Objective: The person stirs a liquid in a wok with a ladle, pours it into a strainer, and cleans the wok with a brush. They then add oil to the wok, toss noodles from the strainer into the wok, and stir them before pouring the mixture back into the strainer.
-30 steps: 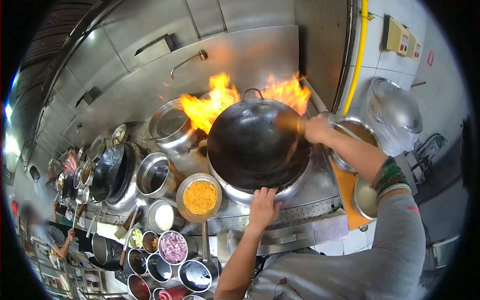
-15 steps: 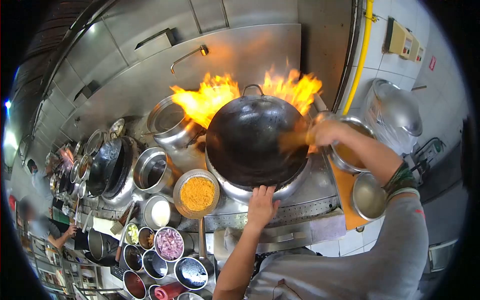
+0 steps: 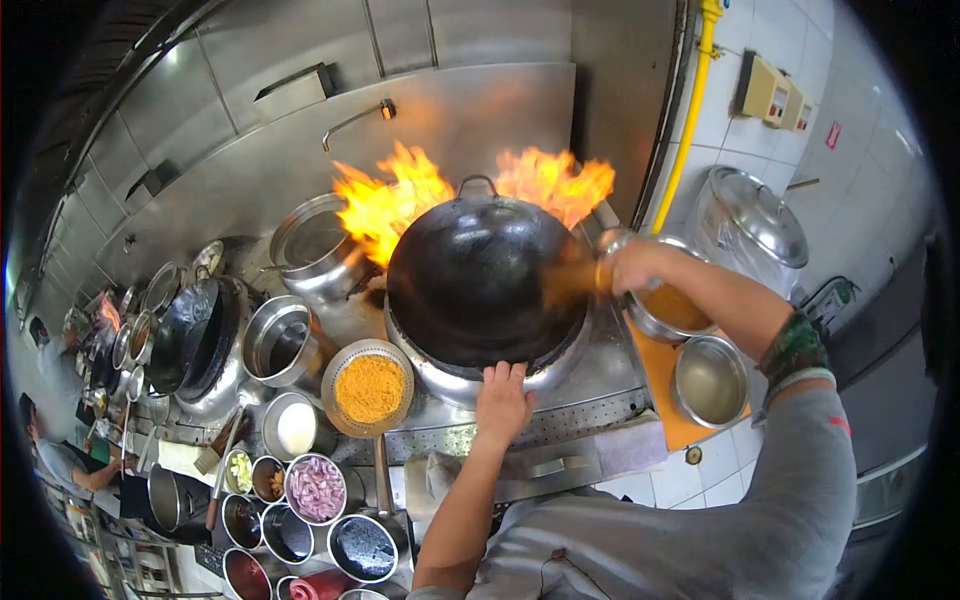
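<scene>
A large dark wok point(image 3: 470, 250) sits on the burner with its loop handle at the far side, and its bowl holds no food that I can see. My left hand point(image 3: 503, 405) grips its near rim, with the fingertips over the edge. At the wok's right side, my right hand point(image 3: 640, 268) is closed around a brown wok brush point(image 3: 572, 283), smeared by motion. Its far end is over the wok's right inner wall. Left of my left hand, a perforated strainer point(image 3: 381, 470) holds orange-yellow shredded food point(image 3: 369, 391).
Tall flames point(image 3: 395, 200) rise behind the wok on both sides. Metal pots point(image 3: 710, 380) stand at the right. Several bowls, one with chopped onion point(image 3: 317, 488), crowd the lower left. A second wok point(image 3: 195, 340) and a co-worker point(image 3: 75, 460) are farther left.
The view has shifted slightly, so the scene sits farther left. My left hand stays on the rim, while my right hand and the blurred brush remain at the wok's right side.
</scene>
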A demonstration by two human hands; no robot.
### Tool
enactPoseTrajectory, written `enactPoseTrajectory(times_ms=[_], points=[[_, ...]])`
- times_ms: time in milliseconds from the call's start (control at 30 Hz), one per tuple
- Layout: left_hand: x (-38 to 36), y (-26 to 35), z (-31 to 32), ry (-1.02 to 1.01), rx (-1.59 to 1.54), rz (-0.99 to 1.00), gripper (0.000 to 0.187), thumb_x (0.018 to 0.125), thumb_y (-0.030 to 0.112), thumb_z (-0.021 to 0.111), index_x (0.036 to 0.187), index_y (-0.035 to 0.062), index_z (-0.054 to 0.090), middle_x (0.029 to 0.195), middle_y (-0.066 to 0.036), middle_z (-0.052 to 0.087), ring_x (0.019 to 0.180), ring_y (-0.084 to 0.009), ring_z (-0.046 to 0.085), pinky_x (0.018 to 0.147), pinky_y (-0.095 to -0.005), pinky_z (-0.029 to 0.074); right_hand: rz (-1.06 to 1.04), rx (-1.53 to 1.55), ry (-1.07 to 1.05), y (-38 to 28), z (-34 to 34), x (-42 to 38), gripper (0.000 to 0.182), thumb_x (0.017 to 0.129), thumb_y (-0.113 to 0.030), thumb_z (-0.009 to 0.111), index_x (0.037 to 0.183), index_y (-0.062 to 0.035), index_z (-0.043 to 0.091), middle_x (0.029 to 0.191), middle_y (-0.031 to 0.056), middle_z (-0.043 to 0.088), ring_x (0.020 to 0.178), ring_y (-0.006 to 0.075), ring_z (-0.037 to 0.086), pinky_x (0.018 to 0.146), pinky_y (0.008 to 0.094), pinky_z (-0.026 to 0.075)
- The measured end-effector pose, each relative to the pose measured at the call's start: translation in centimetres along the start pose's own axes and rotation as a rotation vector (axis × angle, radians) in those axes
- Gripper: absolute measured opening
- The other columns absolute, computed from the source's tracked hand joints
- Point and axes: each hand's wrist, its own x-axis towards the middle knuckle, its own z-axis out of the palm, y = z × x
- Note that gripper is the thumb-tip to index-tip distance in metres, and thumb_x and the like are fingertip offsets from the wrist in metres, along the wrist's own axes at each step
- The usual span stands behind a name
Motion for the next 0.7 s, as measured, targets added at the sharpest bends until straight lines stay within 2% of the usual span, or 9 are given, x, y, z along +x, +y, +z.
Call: enactPoseTrajectory(times_ms=[133, 200, 333, 367, 433, 500, 567, 633, 700], points=[[0.0, -0.3, 0.3, 0.043, -0.005, 0.0, 0.046, 0.07, 0.015, 0.074, 0.112, 0.0044, 0.057, 0.102, -0.014, 0.053, 0.098, -0.0338, 0.049, 0.082, -0.0428, 0.046, 0.238, -0.161, 0.734, 1.2, -0.1, 5.0, 0.047, 0.081, -0.018, 0.056, 0.128, -0.0159, 0.055, 0.1, 0.0181, 0.067, 0.091, 0.0309, 0.067, 0.073, 0.0431, 0.054], [-0.2, -0.3, 0.8, 0.052, 0.006, -0.021, 0.046, 0.07, 0.015, 0.074, 0.112, 0.0053, 0.057, 0.103, -0.013, 0.053, 0.099, -0.0334, 0.049, 0.083, -0.0422, 0.046, 0.168, -0.018, 0.654, -1.5, 1.1, 5.0, 0.045, 0.08, -0.013, 0.054, 0.125, -0.0107, 0.056, 0.097, 0.0201, 0.068, 0.089, 0.0332, 0.068, 0.074, 0.0437, 0.054], [-0.5, -0.1, 1.3, 0.059, 0.013, -0.024, 0.046, 0.07, 0.016, 0.073, 0.112, 0.0059, 0.057, 0.103, -0.013, 0.053, 0.1, -0.0327, 0.05, 0.083, -0.0419, 0.047, -0.043, 0.007, -0.042, -9.2, 2.2, -0.5, 0.043, 0.077, -0.029, 0.061, 0.115, -0.0114, 0.065, 0.122, 0.0164, 0.061, 0.113, 0.0333, 0.058, 0.093, 0.0431, 0.048], [-0.6, 0.0, 1.2, 0.07, 0.009, -0.02, 0.046, 0.07, 0.016, 0.073, 0.112, 0.0059, 0.057, 0.103, -0.013, 0.053, 0.1, -0.0327, 0.05, 0.083, -0.0419, 0.047, -0.219, 0.011, 0.105, -7.1, 5.7, 1.0, 0.046, 0.075, -0.037, 0.063, 0.114, -0.0128, 0.066, 0.128, 0.0153, 0.057, 0.121, 0.0338, 0.052, 0.099, 0.042, 0.043], [-0.7, 0.4, 1.0, 0.132, 0.051, 0.01, 0.046, 0.07, 0.017, 0.073, 0.111, 0.0046, 0.056, 0.102, -0.013, 0.054, 0.099, -0.0326, 0.05, 0.082, -0.0419, 0.047, -0.164, 0.173, -0.098, -6.0, 2.9, -3.3, 0.05, 0.077, -0.04, 0.063, 0.119, -0.0129, 0.063, 0.127, 0.0161, 0.058, 0.125, 0.0335, 0.048, 0.103, 0.0423, 0.039], [-1.2, 1.0, 1.1, 0.089, 0.024, 0.009, 0.045, 0.07, 0.016, 0.073, 0.11, 0.0039, 0.057, 0.101, -0.013, 0.054, 0.098, -0.0326, 0.05, 0.082, -0.0417, 0.047, -0.184, -0.165, -0.186, -2.1, -0.6, -3.4, 0.05, 0.08, -0.037, 0.06, 0.125, -0.0136, 0.058, 0.124, 0.0158, 0.06, 0.118, 0.0346, 0.054, 0.097, 0.044, 0.044], [-0.3, 1.4, 0.3, 0.095, 0.017, 0.012, 0.044, 0.07, 0.016, 0.073, 0.109, 0.0031, 0.057, 0.1, -0.014, 0.054, 0.097, -0.0327, 0.05, 0.082, -0.0416, 0.047, 0.291, -0.314, 0.172, -0.1, -2.0, -3.8, 0.053, 0.082, -0.034, 0.06, 0.13, -0.0154, 0.053, 0.118, 0.0158, 0.063, 0.109, 0.0344, 0.06, 0.089, 0.043, 0.049], [-0.9, 2.7, -0.9, 0.099, -0.055, 0.013, 0.042, 0.071, 0.015, 0.073, 0.108, 0.0022, 0.057, 0.099, -0.014, 0.054, 0.096, -0.0328, 0.051, 0.081, -0.0411, 0.047, 0.451, -0.185, 0.571, 2.5, -2.0, -2.7, 0.054, 0.081, -0.034, 0.061, 0.131, -0.0168, 0.052, 0.112, 0.017, 0.065, 0.102, 0.0344, 0.063, 0.084, 0.0419, 0.052], [-1.0, 3.4, -1.2, 0.169, -0.053, 0.021, 0.04, 0.071, 0.014, 0.072, 0.107, 0.0022, 0.058, 0.098, -0.014, 0.054, 0.095, -0.0328, 0.051, 0.08, -0.0415, 0.046, 0.318, -0.092, 0.617, 2.2, -2.8, -5.2, 0.055, 0.082, -0.034, 0.06, 0.133, -0.017, 0.05, 0.11, 0.0173, 0.066, 0.102, 0.0346, 0.063, 0.084, 0.0426, 0.051]])
